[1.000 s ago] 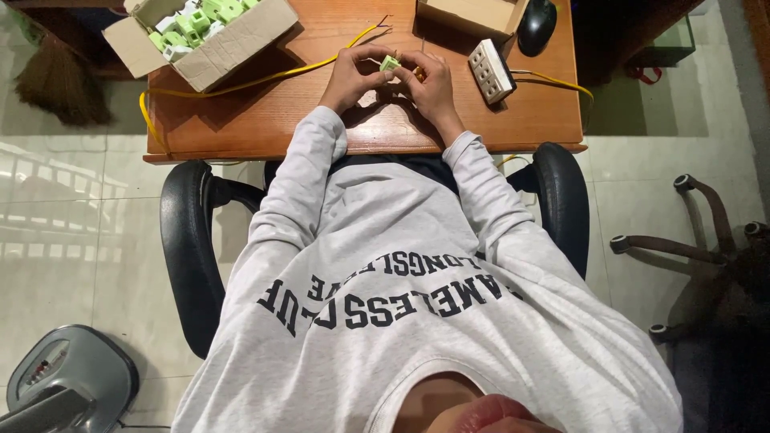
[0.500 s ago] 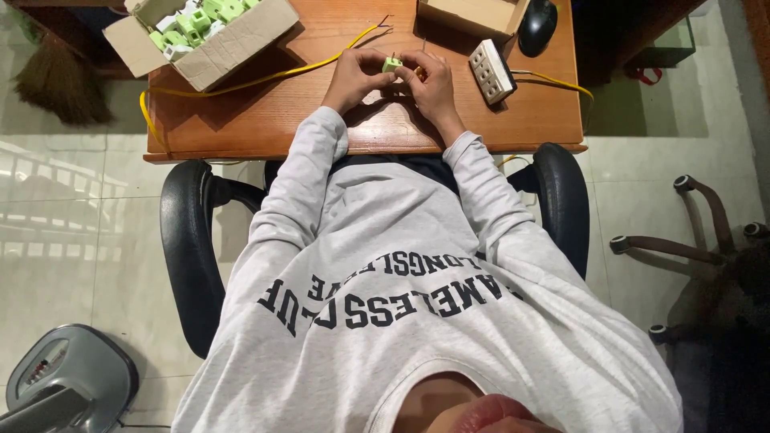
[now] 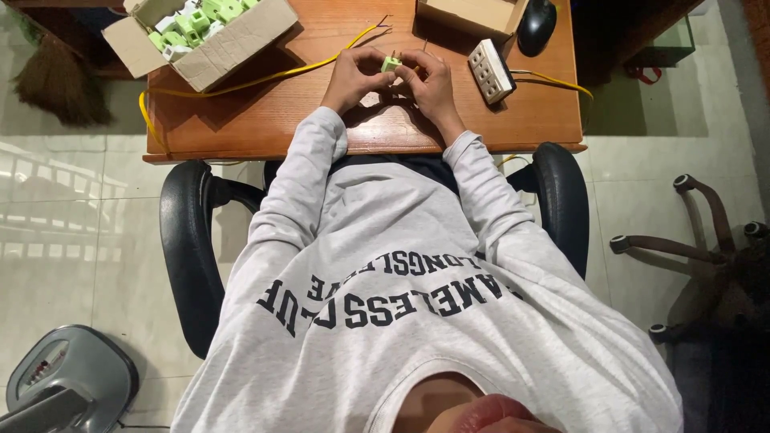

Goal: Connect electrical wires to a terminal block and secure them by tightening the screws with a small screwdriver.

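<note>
A small light-green plug piece point(image 3: 391, 62) with metal prongs is pinched between the fingertips of both hands, just above the wooden desk point(image 3: 265, 120). My left hand point(image 3: 355, 78) holds its left side and my right hand point(image 3: 434, 85) holds its right side. Both wrists rest near the desk's front edge, and grey sleeves cover my arms.
An open cardboard box point(image 3: 228, 50) of green and white plug parts sits at the desk's back left. A yellow wire point(image 3: 265, 78) runs across the desk. A white socket block point(image 3: 491, 70), a black mouse point(image 3: 536, 26) and a second box point(image 3: 469, 14) lie to the right. Black chair armrests point(image 3: 186, 232) flank me.
</note>
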